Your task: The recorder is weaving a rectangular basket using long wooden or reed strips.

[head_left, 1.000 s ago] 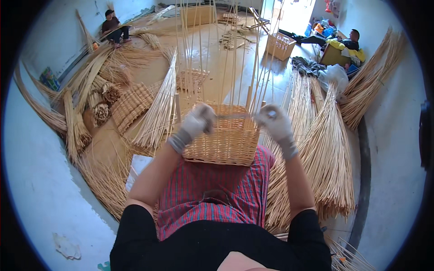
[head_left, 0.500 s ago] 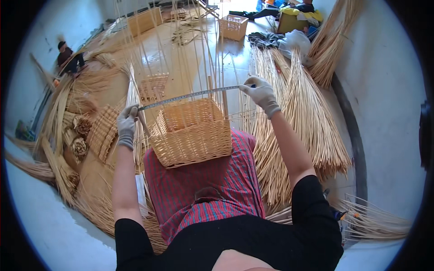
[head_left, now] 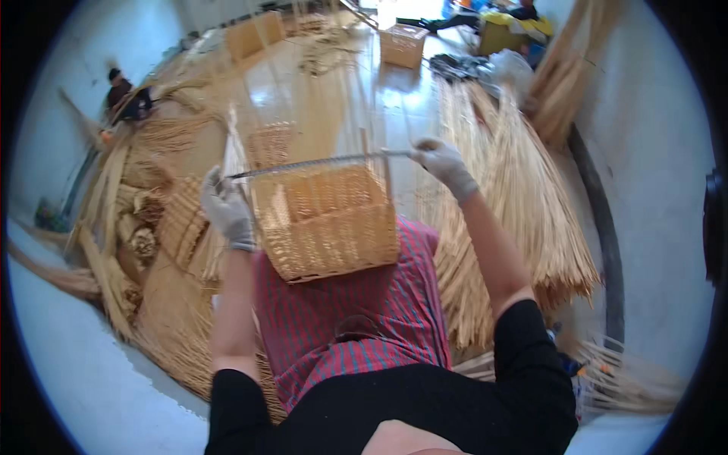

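Observation:
A half-woven wicker basket (head_left: pixel 334 243) rests on the striped red cloth (head_left: pixel 303 311) over my lap, its opening tilted up and away. Thin upright stakes rise from its far side. Across the top of the basket a narrow tape measure (head_left: pixel 322 160) is stretched nearly level, blurred by motion. My left hand (head_left: pixel 230 212), in a pale work glove, pinches one end just past the basket's left side. Beyond the right side, my gloved right hand (head_left: pixel 447 167) is closed round the other end; the fingers partly hide what lies in it.
Long bundles of pale canes (head_left: pixel 523 205) lean along the right wall. On the left lie woven panels (head_left: pixel 180 220), rolled strips and loose reeds. Another basket (head_left: pixel 402 45) stands at the back, and a seated person (head_left: pixel 127 97) is at the far left.
The whole view has shifted slightly. My left hand has come nearer the basket's left side and turned, and the tape sits closer to the basket's rim, straighter than before.

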`<state>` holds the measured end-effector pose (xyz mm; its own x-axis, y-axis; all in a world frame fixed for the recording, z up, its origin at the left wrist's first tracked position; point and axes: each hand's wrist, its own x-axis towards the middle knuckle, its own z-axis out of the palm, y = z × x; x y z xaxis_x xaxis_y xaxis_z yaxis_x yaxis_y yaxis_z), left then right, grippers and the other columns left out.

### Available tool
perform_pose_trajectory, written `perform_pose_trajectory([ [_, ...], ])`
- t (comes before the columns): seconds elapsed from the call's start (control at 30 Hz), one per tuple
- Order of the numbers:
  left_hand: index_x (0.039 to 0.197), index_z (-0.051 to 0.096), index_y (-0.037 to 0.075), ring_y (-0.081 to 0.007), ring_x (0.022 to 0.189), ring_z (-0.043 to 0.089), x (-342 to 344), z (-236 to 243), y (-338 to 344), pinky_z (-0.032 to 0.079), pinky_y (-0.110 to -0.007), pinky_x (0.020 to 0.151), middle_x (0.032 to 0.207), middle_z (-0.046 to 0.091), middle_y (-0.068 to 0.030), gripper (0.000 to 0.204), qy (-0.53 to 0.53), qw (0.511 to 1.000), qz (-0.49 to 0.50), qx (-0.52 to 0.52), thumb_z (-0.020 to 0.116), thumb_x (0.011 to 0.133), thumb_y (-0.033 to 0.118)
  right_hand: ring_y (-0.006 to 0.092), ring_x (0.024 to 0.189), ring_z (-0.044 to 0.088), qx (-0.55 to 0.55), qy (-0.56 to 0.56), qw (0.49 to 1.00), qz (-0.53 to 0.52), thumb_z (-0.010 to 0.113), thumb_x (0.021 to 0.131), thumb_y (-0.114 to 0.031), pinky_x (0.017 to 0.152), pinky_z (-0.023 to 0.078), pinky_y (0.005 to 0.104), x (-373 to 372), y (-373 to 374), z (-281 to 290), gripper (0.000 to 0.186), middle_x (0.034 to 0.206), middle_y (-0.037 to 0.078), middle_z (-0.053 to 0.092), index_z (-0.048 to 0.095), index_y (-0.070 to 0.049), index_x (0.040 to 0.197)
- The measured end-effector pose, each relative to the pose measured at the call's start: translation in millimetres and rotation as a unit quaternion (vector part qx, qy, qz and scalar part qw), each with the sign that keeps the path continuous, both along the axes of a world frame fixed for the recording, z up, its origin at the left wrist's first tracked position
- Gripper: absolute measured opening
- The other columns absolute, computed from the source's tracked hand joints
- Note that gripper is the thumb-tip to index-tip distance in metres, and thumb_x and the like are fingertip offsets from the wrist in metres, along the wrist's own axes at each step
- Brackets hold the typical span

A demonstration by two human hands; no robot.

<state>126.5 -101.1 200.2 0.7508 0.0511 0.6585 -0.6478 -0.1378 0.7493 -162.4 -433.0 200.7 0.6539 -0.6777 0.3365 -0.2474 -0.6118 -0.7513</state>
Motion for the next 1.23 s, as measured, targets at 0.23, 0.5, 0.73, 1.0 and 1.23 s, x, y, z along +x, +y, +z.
perform_pose_trajectory([
  [0.23,0.132,0.057,0.002,-0.0263,0.116,0.058,-165,2,-84,0.047,-0.035,0.100,0.124,0.061,-0.0143,0.034,0.046,0.933,-0.354,0.052,0.056,0.099,0.003,0.0100,0.073,0.056,0.390,-0.114,0.912,0.046,0.067,0.099,-0.020,0.063,0.046,0.0251,-67,41,-71,0.024,0.086,0.002,0.061,0.064,0.001,0.111],
  [0.5,0.140,0.053,0.003,-0.0310,0.093,0.071,-123,-113,-175,0.054,-0.040,0.085,0.102,0.071,-0.0210,0.048,0.187,0.920,-0.340,0.059,0.067,0.099,0.023,0.0143,0.075,0.062,0.524,-0.230,0.818,0.058,0.063,0.102,-0.018,0.070,0.054,0.0292,-71,99,-125,0.010,0.087,0.002,0.064,0.063,-0.008,0.104],
  [0.73,0.114,0.055,0.004,-0.0144,0.083,0.052,-162,-30,-80,0.048,-0.032,0.077,0.090,0.052,-0.0033,0.014,0.169,0.904,-0.391,-0.031,0.057,0.104,0.014,0.0107,0.077,0.057,0.516,-0.273,0.810,-0.062,0.064,0.102,-0.027,0.068,0.047,0.0252,-84,81,-127,0.019,0.087,0.001,0.062,0.064,-0.008,0.106],
  [1.0,0.104,0.054,0.007,-0.0036,0.048,0.036,-164,46,24,0.026,-0.022,0.043,0.065,0.042,0.0045,0.037,0.257,0.755,-0.592,-0.117,0.057,0.105,0.044,0.0059,0.082,0.056,0.467,-0.317,0.825,-0.035,0.062,0.104,-0.031,0.074,0.046,0.0232,-82,96,-129,0.023,0.091,-0.004,0.063,0.066,-0.009,0.109],
  [1.23,0.104,0.059,0.009,-0.0064,0.050,0.042,-36,-35,23,0.041,-0.023,0.048,0.067,0.046,0.0028,0.034,0.239,0.816,-0.524,-0.038,0.051,0.108,0.042,0.0140,0.101,0.064,0.456,-0.292,0.836,0.088,0.057,0.106,-0.026,0.095,0.051,0.0297,-98,125,-182,0.030,0.110,0.004,0.067,0.060,-0.004,0.126],
])
